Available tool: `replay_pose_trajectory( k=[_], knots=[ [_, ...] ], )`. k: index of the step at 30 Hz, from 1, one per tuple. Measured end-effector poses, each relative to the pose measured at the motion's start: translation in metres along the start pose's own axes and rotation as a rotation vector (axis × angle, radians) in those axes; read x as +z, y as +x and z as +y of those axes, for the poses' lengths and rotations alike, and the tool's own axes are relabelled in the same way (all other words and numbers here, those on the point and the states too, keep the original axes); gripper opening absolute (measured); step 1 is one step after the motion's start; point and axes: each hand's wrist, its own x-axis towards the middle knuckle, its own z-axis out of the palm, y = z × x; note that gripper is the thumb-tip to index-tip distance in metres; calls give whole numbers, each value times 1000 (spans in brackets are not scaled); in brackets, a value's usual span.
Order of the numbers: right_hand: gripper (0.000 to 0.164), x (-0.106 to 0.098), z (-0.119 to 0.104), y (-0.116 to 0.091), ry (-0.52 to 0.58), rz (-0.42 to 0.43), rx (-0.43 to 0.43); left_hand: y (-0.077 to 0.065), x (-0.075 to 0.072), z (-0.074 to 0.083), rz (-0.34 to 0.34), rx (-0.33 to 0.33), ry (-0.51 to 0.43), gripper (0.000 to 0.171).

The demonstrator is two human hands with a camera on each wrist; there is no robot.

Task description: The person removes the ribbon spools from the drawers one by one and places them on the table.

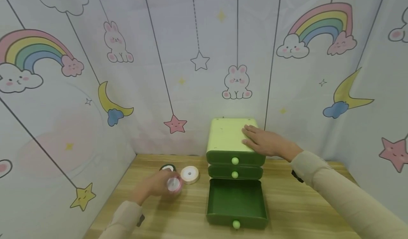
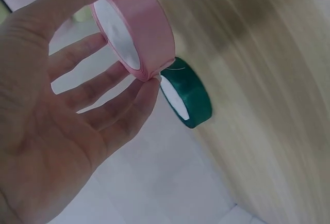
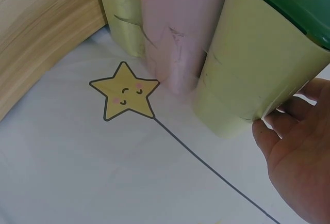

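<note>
A pink ribbon roll [image 2: 147,25] is pinched between the thumb and fingers of my left hand [image 1: 158,183], on the left side of the table. Just behind that hand lies a dark green ribbon roll [image 2: 192,94], partly hidden by it in the head view. To its right a cream ribbon roll [image 1: 190,175] lies flat. My right hand [image 1: 267,142] rests, fingers extended, on the top right edge of a small green drawer cabinet [image 1: 227,134]. The cabinet's bottom drawer [image 1: 236,200] is pulled out, with nothing visible inside; the two upper drawers are closed.
The wooden table [image 1: 296,210] is backed by a white curtain [image 1: 191,90] printed with rainbows, moons, stars and rabbits. The cabinet stands close to the curtain, its open drawer reaching toward the front. Round light-green knobs [image 1: 235,161] stick out from the drawer fronts.
</note>
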Motion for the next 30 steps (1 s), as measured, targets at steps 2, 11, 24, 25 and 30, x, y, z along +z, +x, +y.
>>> replay_pose_trajectory(
  k=[2, 11, 24, 25, 30],
  knots=[
    [70, 0, 0, 0, -3, 3, -5, -1, 3, -2, 2, 4, -6, 57],
    [70, 1, 1, 1, -3, 4, -8, -5, 15, -6, -21, -23, -17, 62],
    [70, 1, 4, 1, -4, 6, -14, -4, 24, -11, -41, -68, -25, 67],
    [70, 1, 4, 1, -5, 7, -16, -4, 24, -11, -42, -70, -24, 67],
    [71, 1, 5, 1, -11, 4, -17, -3, 24, -10, -51, -88, -22, 66]
  ],
)
